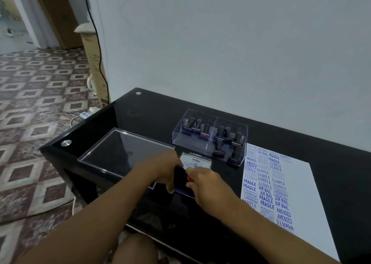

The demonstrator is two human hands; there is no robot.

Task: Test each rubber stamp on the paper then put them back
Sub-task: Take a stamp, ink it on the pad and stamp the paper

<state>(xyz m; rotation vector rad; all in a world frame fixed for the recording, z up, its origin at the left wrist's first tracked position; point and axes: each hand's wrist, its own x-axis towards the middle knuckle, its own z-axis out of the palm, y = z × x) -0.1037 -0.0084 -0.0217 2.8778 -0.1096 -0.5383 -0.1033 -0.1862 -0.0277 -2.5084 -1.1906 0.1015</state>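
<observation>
Head view: both hands meet at 6 o'clock over ink pad (pixel 195 161); left hand (pixel 166 168) and right hand (pixel 202 180) grip dark stamp (pixel 180 175). Paper (pixel 291 183) at 3 o'clock, many prints. Remaining stamps (pixel 218 137) boxed at 1 o'clock; testing seems well along.

Ink pad (pixel 188 185) mostly hidden by hands; paper (pixel 297 193) prints blurred.

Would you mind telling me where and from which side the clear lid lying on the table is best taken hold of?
I would grip the clear lid by its raised rim at the left near corner, coming from the left. It lies flat, so only its edges offer a hold, and both hands, left and right, crowd its right end beside the ink pad.
</observation>
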